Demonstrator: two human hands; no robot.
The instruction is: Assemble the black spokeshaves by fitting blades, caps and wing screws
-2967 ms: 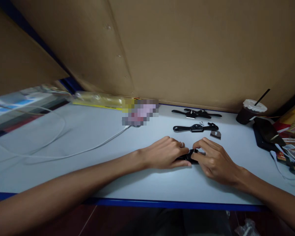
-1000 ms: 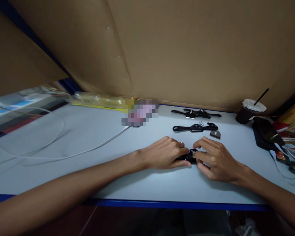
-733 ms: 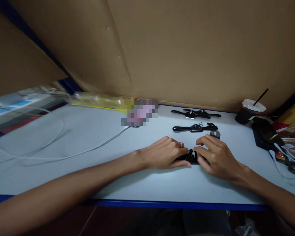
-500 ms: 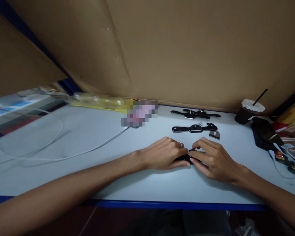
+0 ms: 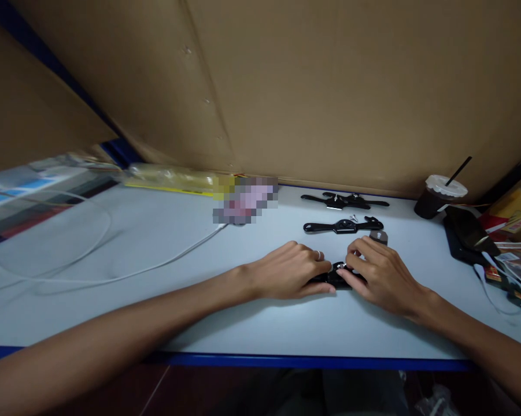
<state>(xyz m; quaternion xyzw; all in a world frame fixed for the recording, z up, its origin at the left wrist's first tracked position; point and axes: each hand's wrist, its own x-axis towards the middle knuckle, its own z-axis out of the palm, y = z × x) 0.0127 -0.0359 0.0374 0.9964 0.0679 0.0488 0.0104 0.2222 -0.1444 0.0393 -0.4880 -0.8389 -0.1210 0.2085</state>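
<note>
the held black tool (image 5: 339, 283) lies on the light surface (image 5: 264, 326), between the front edge and the other tools, with both hands at its middle section. the left hand (image 5: 298, 271) grips the left portion of the tool: fingers folded over the top, thumb extended along the near side; a silver ring (image 5: 318, 255) is worn on one finger. the right hand (image 5: 368, 271) is positioned over the right portion, fingers curled, with thumb and index finger at a small silver screw (image 5: 340, 266) on the tool; whether the two tips close on the screw cannot be determined. beyond the hands, a second black tool (image 5: 344, 227) lies lengthwise, with a loose silver screw (image 5: 354, 218) just behind it and a small black part (image 5: 372, 219) at its right end. a grey metal blade (image 5: 379, 236) lies beside the right hand, partly covered by it. further back, black tools (image 5: 336, 202) lie crossed together near the cardboard panel (image 5: 307, 104). to the right stands a lidded cup (image 5: 433, 199) with a dark drink and a black straw (image 5: 458, 170).
</note>
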